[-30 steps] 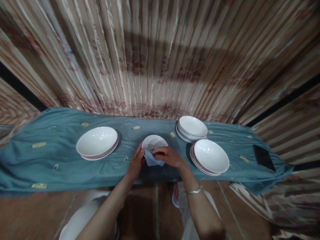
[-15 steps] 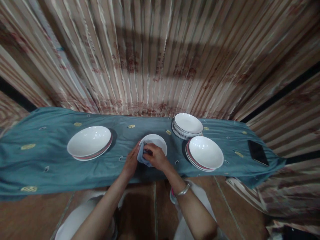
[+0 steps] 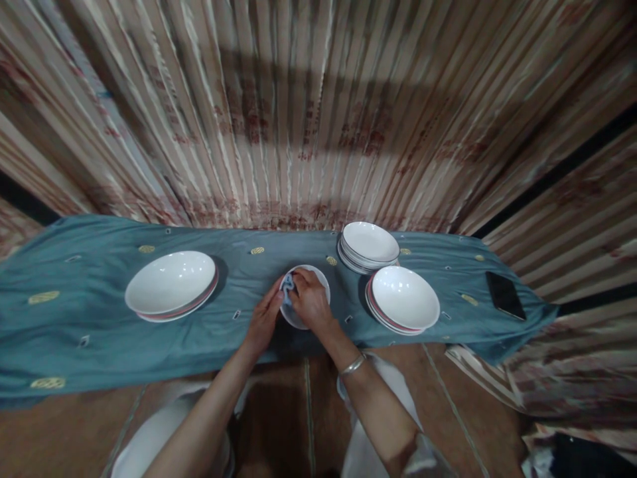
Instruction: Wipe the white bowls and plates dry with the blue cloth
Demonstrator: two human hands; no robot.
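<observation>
A white bowl is at the middle of the table, close to its front edge. My left hand grips the bowl's left rim, fingers pressed along its side. Inside the bowl, my right hand is closed on a blue cloth and presses it against the upper left of the wall. Part of the cloth is hidden by my fingers. A silver bangle circles my right wrist.
White bowls are stacked at the left and at the right, some with red edges. Behind the right stack stand several white plates. A black phone lies at the right end of the teal tablecloth. A pleated curtain hangs behind.
My right hand has moved the cloth from the bowl's front left rim up to the inner far left. The left hand still holds the rim. The whole view has shifted slightly.
</observation>
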